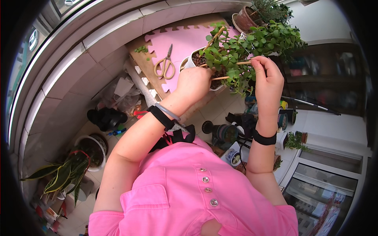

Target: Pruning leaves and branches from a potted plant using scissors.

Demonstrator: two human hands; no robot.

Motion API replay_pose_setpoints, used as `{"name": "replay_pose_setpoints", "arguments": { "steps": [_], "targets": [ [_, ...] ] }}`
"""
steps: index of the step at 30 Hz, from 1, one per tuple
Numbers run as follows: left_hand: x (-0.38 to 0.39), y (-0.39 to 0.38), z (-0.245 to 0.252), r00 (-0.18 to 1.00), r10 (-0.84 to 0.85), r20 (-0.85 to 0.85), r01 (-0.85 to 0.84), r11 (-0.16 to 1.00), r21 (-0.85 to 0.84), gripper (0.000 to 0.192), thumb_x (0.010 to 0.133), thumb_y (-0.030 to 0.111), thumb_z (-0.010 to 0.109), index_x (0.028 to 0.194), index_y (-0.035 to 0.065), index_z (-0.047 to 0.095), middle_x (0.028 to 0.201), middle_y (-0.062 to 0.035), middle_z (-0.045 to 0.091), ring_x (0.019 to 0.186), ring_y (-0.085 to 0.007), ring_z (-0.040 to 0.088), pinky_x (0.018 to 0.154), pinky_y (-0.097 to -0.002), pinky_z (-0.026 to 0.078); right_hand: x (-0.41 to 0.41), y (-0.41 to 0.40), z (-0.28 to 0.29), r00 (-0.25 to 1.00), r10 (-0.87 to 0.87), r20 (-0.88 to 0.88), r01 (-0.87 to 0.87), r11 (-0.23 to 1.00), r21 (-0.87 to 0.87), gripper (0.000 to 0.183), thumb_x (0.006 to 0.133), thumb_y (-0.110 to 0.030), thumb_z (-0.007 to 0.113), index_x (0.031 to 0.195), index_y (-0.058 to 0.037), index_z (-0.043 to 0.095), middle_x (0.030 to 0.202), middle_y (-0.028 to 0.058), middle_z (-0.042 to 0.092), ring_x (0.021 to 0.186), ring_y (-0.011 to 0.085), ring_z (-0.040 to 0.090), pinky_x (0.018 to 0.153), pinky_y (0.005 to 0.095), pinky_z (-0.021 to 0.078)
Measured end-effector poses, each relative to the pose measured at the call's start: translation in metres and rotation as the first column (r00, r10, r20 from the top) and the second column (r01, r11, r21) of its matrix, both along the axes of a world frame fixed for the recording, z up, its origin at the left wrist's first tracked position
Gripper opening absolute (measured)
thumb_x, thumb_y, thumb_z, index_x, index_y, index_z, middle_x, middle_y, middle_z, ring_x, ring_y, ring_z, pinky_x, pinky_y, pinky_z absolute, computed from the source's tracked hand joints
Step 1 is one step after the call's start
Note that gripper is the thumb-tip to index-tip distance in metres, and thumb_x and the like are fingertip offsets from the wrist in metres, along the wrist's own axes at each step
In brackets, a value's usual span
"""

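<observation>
A succulent plant (268,37) with round green leaves leans out of a white pot (190,60) filled with reddish-brown granules (199,59). Several thin wooden sticks stand among its stems. My right hand (270,72) pinches the tip of one wooden stick (243,62) between thumb and fingers, right of the pot. My left hand (195,81) reaches over the pot's near rim; its fingertips are hidden behind the hand and leaves, so its grip does not show. Another wooden stick (220,78) passes close to its fingers. Scissors (166,63) with beige handles lie left of the pot.
A pink foam mat (165,38) covers part of the wooden tabletop (141,63), where cut leaves (141,49) lie. A terracotta pot (246,19) stands behind. Below are a snake plant (63,177), plastic bags (127,91) and a dark vase (221,132). A tiled ledge (112,26) borders the left.
</observation>
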State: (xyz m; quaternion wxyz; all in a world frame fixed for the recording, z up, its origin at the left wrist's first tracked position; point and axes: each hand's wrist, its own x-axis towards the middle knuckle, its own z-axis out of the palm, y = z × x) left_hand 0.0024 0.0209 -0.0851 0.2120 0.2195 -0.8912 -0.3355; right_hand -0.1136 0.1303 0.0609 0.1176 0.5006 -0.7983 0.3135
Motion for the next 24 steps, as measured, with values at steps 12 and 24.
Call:
{"name": "replay_pose_setpoints", "arguments": {
  "steps": [12, 24],
  "targets": [
    [-0.0032, -0.0008, -0.003, 0.999, 0.011, 0.043, -0.009, 0.999, -0.039, 0.021, 0.086, 0.016, 0.058, 0.101, 0.0077, 0.07, 0.07, -0.0156, 0.066, 0.069, -0.0371, 0.068, 0.062, -0.0504, 0.054, -0.008, -0.0015, -0.0001, 0.999, -0.034, 0.029, 0.033, 0.999, 0.03, 0.013, 0.095, -0.012, 0.068, 0.097, 0.0004, 0.07, 0.083, 0.013, 0.068, 0.073, 0.0269, 0.063, 0.069, 0.036, 0.0489],
    [-0.0021, -0.0019, -0.0011, 0.997, 0.033, 0.066, -0.033, 0.999, -0.012, 0.021, 0.086, 0.016, 0.059, 0.101, 0.0069, 0.071, 0.074, -0.0171, 0.068, 0.072, -0.0373, 0.069, 0.065, -0.0501, 0.055, -0.0059, -0.0055, -0.0029, 0.993, -0.053, 0.104, 0.047, 0.997, 0.066, 0.016, 0.102, -0.016, 0.061, 0.101, -0.0007, 0.062, 0.081, 0.0145, 0.071, 0.067, 0.0294, 0.066, 0.064, 0.0369, 0.0504]
  ]
}}
